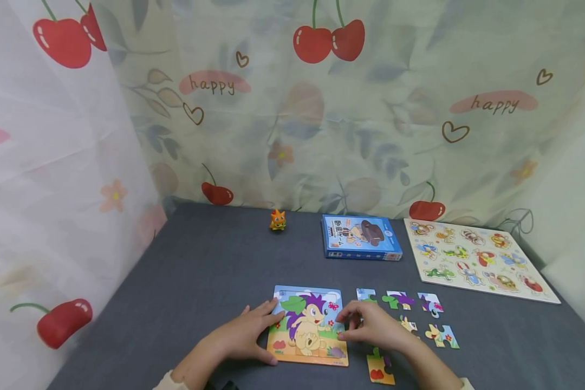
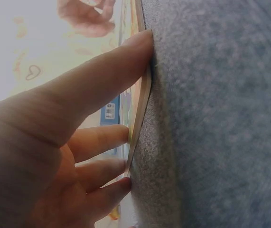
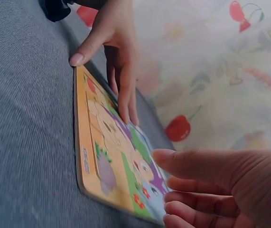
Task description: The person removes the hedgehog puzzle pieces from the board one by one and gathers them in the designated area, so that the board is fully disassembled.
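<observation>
A square hedgehog puzzle board [image 1: 317, 330] lies on the dark table, showing a purple-spined hedgehog under a green leaf. My left hand [image 1: 251, 330] rests along its left side with fingers spread. In the left wrist view the left thumb [image 2: 102, 69] lies against the board's edge, and the fingertips touch farther along it. At the board's right side is my right hand [image 1: 370, 325], fingers loosely bent. The right wrist view shows its thumb apart from the fingers, with nothing seen between them. Loose jigsaw pieces [image 1: 443, 336] lie right of the board, some partly hidden by the right hand and forearm.
Behind the board stands a small orange figurine [image 1: 278, 220]. A blue box [image 1: 362, 238] lies to its right. Farther right is a white insect peg board [image 1: 480, 260]. Patterned cloth [image 1: 283, 108] hangs around the back and sides of the table.
</observation>
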Motion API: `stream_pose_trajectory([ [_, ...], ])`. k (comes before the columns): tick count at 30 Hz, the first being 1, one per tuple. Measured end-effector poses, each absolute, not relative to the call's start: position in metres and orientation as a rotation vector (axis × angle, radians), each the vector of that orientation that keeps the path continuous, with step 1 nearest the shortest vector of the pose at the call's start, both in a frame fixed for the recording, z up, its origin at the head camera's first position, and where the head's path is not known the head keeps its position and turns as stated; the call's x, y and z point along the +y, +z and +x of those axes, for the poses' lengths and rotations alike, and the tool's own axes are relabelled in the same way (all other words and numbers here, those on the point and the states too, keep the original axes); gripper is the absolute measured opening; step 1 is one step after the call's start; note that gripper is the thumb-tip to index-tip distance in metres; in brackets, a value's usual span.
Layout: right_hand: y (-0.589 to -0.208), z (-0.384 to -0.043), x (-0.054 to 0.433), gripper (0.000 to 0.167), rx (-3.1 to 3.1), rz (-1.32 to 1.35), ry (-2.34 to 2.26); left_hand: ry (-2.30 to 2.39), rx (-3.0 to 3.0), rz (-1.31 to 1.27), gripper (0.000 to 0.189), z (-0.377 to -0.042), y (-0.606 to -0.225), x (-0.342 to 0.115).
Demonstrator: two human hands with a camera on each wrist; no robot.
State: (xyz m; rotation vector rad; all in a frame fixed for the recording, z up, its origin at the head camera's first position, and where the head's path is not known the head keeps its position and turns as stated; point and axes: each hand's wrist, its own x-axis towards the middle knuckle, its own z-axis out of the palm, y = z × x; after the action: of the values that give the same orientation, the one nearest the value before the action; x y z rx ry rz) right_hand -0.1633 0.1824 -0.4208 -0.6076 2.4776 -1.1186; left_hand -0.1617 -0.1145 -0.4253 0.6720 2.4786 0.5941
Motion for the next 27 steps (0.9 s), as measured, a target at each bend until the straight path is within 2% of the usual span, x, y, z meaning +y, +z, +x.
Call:
stream_pose_trajectory([
  [8, -0.424, -0.171, 0.161, 0.035, 2.449, -0.63, -1.129, 0.602, 2.478, 0.662, 0.085, -0.16, -0.426, -0.115],
  [20, -0.43, -0.175, 0.139, 0.033, 2.384, -0.728, -1.148, 0.591, 2.495, 0.69, 0.085, -0.16, -0.427, -0.116],
  [27, -0.431, -0.176, 0.13, 0.036, 2.358, -0.69, -1.165, 0.6, 2.497, 0.695, 0.085, -0.161, -0.427, -0.116],
])
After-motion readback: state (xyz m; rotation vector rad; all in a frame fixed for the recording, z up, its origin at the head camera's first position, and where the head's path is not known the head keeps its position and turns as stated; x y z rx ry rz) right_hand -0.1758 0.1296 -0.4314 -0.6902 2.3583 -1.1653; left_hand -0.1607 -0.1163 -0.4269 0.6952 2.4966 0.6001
